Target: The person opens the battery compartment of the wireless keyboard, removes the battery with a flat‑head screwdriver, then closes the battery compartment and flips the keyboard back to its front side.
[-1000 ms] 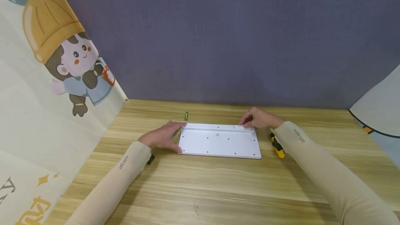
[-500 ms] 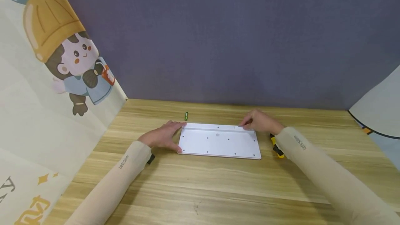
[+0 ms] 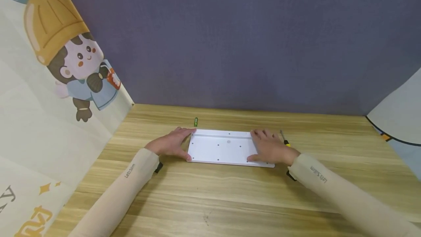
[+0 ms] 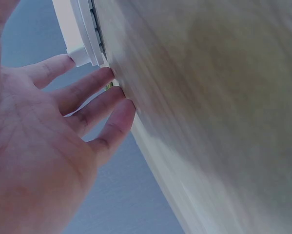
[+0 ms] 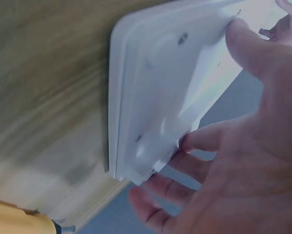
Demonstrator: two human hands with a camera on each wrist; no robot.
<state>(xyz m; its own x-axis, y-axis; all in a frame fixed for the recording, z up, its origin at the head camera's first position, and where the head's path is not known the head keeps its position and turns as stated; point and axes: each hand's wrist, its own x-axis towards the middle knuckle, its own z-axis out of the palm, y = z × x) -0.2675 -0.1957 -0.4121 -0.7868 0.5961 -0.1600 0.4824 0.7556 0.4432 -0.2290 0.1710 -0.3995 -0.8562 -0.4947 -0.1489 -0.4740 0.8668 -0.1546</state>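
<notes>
A white keyboard (image 3: 227,151) lies face-down on the wooden table, its screw-dotted back up. Dark keys show along its underside edge in the left wrist view. My left hand (image 3: 171,144) holds its left end, the thumb at the near corner and a finger at the far corner. Other left fingertips (image 4: 128,105) touch the tabletop. My right hand (image 3: 269,146) grips the right end, fingers bent over the far edge and thumb (image 5: 248,46) on the back near the front edge. That hand covers the far right corner of the keyboard.
A small green battery (image 3: 196,122) lies behind the keyboard's left end. Right of the right hand is a yellow and black screwdriver (image 3: 287,143), mostly hidden by that arm. A dark upright panel (image 3: 230,46) stands along the table's back edge.
My right hand has come from pinching at the keyboard's far right corner to spreading over its right end, thumb toward the near edge. My left hand and the keyboard stay in place.
</notes>
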